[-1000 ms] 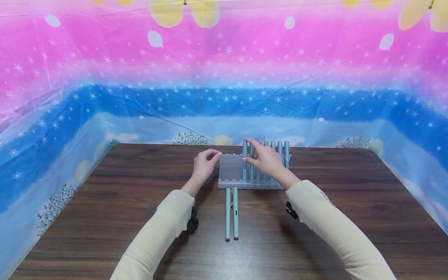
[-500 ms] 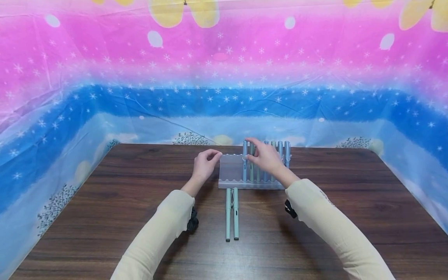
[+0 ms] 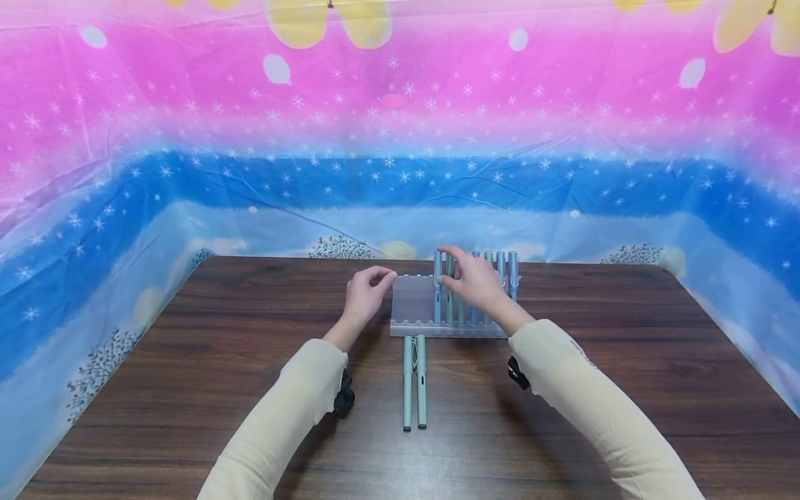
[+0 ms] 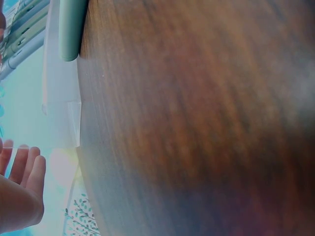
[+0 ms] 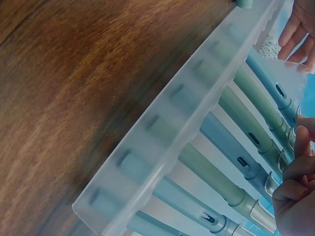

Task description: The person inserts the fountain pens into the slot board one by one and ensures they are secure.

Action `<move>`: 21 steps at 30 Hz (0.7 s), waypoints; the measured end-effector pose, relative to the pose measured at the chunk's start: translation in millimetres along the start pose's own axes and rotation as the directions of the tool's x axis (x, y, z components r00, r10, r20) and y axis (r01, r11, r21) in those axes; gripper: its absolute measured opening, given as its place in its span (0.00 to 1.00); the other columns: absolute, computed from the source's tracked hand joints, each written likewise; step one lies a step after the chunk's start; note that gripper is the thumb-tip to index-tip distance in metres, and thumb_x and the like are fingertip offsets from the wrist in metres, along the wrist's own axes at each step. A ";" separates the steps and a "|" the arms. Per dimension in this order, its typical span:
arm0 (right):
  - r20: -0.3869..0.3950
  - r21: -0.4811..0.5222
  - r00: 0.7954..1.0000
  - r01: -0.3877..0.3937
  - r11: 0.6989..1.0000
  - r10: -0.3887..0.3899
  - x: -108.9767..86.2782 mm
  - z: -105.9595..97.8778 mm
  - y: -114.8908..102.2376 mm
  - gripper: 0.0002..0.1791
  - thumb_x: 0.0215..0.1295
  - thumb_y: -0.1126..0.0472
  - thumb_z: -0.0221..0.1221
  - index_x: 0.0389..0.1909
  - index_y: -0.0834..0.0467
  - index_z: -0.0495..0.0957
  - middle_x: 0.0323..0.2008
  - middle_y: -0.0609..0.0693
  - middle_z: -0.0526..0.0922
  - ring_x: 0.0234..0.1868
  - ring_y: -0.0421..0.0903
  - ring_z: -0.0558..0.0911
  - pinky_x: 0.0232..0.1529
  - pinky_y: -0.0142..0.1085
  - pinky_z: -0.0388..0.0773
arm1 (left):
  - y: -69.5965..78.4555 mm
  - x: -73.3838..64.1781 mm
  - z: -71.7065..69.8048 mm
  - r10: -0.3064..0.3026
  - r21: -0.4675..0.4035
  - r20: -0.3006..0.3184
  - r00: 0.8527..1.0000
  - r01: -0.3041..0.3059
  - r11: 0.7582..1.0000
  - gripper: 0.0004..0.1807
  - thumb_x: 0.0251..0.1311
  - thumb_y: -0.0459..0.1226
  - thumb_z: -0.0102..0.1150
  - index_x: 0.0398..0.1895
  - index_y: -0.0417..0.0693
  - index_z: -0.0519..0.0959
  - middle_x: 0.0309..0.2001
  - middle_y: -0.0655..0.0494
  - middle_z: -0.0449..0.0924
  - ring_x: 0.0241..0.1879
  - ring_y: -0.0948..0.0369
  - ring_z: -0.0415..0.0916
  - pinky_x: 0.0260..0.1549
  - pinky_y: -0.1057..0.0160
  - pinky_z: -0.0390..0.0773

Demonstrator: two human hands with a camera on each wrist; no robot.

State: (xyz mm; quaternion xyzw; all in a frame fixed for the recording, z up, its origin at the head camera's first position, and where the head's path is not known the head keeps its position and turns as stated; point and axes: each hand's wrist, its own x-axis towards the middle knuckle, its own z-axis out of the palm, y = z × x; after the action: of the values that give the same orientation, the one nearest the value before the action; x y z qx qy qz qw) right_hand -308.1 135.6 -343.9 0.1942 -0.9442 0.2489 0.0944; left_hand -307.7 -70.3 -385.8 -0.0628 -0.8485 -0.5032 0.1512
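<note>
A clear plastic pen rack stands on the table, its right part filled with upright blue and green pens. My left hand pinches the rack's upper left corner between thumb and index finger; in the left wrist view the other fingers are spread. My right hand holds the upper part of the leftmost blue pen, index fingertip at its top and thumb by its clip. That hand covers parts of the pens behind it. Two green pens lie side by side in front of the rack.
The brown wooden table reaches back to a patterned cloth backdrop on three sides. Slots left of the blue pen hold no pens. A black wrist camera is strapped below the left sleeve.
My right thumb has shifted slightly to the right along the blue pen, and the pen appears turned a little in its slot. My left hand has stayed at the rack's corner.
</note>
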 end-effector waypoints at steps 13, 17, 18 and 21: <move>-0.022 0.034 1.000 0.007 0.999 -0.007 -1.1 2.2 2.4 0.32 0.56 0.55 0.59 0.62 0.49 0.59 0.18 0.47 0.71 0.14 0.44 0.67 0.11 0.33 0.61 | -0.5 0.2 0.0 0.001 0.006 -0.006 1.000 -0.001 1.000 0.11 0.56 0.41 0.56 0.35 0.43 0.80 0.36 0.52 0.80 0.37 0.58 0.74 0.42 0.60 0.69; -0.072 0.064 0.997 0.040 0.997 -0.036 -3.6 3.8 4.4 0.32 0.56 0.55 0.59 0.62 0.50 0.60 0.17 0.46 0.71 0.15 0.43 0.68 0.13 0.34 0.63 | 0.1 0.6 -0.1 -0.004 0.012 -0.005 1.000 0.004 1.000 0.11 0.56 0.42 0.56 0.35 0.44 0.81 0.36 0.53 0.80 0.37 0.58 0.74 0.42 0.61 0.69; -0.092 0.070 0.995 0.055 0.996 -0.049 -4.6 4.1 4.8 0.31 0.56 0.55 0.59 0.62 0.51 0.60 0.17 0.45 0.71 0.14 0.43 0.68 0.14 0.35 0.63 | 0.2 0.7 -0.1 -0.006 0.012 -0.004 1.000 0.006 1.000 0.11 0.56 0.42 0.56 0.35 0.44 0.81 0.36 0.53 0.80 0.37 0.58 0.74 0.42 0.61 0.69; -0.157 0.078 0.983 0.113 0.991 -0.099 -8.8 4.7 5.5 0.29 0.56 0.57 0.59 0.59 0.52 0.63 0.16 0.44 0.70 0.13 0.42 0.67 0.14 0.35 0.64 | 0.7 1.1 -0.1 -0.011 0.007 -0.003 1.000 0.011 1.000 0.11 0.56 0.41 0.56 0.36 0.44 0.81 0.36 0.53 0.80 0.38 0.58 0.74 0.42 0.61 0.69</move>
State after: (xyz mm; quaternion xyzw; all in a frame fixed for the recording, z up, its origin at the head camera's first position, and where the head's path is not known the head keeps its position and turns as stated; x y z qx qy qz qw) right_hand -302.7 140.4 -352.8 0.2286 -0.9108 0.2985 0.1708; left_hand -308.5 -70.1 -384.8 -0.0568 -0.8505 -0.5010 0.1499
